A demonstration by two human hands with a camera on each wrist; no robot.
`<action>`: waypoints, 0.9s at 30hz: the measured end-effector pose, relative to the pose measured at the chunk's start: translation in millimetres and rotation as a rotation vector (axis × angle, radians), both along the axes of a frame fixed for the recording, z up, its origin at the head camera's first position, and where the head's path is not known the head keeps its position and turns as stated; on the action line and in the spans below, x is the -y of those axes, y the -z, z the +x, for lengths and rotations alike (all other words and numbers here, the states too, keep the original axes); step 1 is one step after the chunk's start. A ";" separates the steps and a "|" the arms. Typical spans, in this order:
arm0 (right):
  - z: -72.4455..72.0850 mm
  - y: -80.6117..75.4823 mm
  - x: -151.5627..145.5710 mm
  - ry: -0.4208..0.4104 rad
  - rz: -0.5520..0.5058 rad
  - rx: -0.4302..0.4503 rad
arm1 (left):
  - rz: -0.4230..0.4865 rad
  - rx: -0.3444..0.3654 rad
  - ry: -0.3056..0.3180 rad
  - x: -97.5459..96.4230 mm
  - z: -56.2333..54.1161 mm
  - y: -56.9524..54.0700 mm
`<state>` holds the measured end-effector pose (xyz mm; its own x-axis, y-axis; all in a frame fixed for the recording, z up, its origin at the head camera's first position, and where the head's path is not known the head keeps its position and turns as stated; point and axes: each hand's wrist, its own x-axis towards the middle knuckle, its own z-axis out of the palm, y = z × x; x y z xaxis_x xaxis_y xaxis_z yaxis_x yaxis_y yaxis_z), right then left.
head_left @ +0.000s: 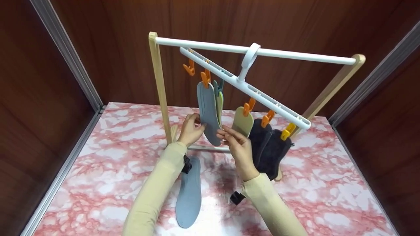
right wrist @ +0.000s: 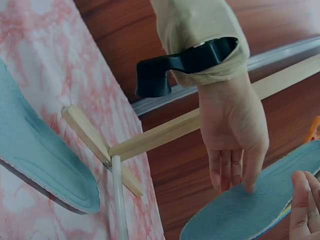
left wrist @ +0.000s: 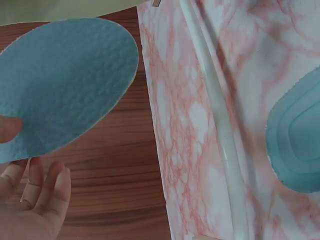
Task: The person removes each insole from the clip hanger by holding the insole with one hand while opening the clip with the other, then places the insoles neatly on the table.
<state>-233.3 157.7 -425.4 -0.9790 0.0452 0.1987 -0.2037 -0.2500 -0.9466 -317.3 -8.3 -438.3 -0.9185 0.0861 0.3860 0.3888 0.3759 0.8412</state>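
A grey-blue insole [head_left: 208, 111] hangs by its upper end from an orange clip [head_left: 205, 79] on a white hanger [head_left: 241, 84]. My left hand [head_left: 191, 130] pinches its left edge, the thumb on the face and the fingers behind. At the insole's lower right edge is my right hand [head_left: 237, 146], its fingers loosely bent; whether they touch the edge is hard to tell. Behind this insole hangs a yellow-green one [head_left: 220, 106], held by a dark green clip [head_left: 219, 87]. A second grey-blue insole [head_left: 188, 196] lies on the table below, between my forearms.
The hanger hooks over the white rail of a wooden-legged rack [head_left: 160, 88]. To the right hang a yellowish insole [head_left: 243, 122] and a pair of dark fabric items [head_left: 270, 150] on orange and yellow clips. An unused orange clip [head_left: 189, 68] dangles at the hanger's left end.
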 end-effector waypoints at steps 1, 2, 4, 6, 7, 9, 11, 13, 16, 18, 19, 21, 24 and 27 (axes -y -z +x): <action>0.2 0.0 -0.1 0.000 0.004 0.001 | -0.007 -0.002 0.004 0.8 0.6 0.4; 0.3 0.0 -0.3 0.003 0.007 0.000 | -0.012 0.000 0.010 1.5 1.2 0.9; 0.2 0.5 -1.0 0.003 0.007 -0.009 | -0.023 0.011 0.027 2.6 2.6 1.7; 0.0 0.8 -1.7 0.000 -0.003 -0.022 | -0.037 0.028 0.047 3.5 4.3 2.3; -0.1 0.9 -2.0 -0.002 -0.006 -0.031 | -0.042 0.038 0.059 3.9 5.3 2.7; -0.2 0.9 -2.2 -0.012 -0.013 -0.049 | -0.046 0.051 0.086 4.7 7.6 3.8; 0.2 0.3 -2.0 -0.019 -0.012 -0.063 | -0.057 0.040 0.105 5.7 9.9 5.6; 0.7 0.0 -1.6 -0.024 -0.006 -0.073 | -0.077 0.020 0.114 6.7 12.1 8.3; 1.6 -0.8 -0.7 -0.031 0.001 -0.080 | -0.107 -0.010 0.119 8.0 15.3 12.3; 2.0 -1.2 -0.1 -0.033 0.001 -0.081 | -0.116 -0.021 0.127 8.7 17.6 14.1; 2.1 -1.5 0.3 -0.033 0.001 -0.082 | -0.118 -0.027 0.132 9.0 18.7 14.9; 2.8 -2.8 1.2 -0.032 0.003 -0.088 | -0.122 -0.038 0.138 9.5 20.7 16.0; 3.2 -5.4 3.0 -0.027 0.016 -0.116 | -0.151 -0.063 0.136 10.8 23.6 17.7; 3.1 -10.2 5.7 -0.011 0.037 -0.157 | -0.191 -0.085 0.127 12.9 26.3 20.0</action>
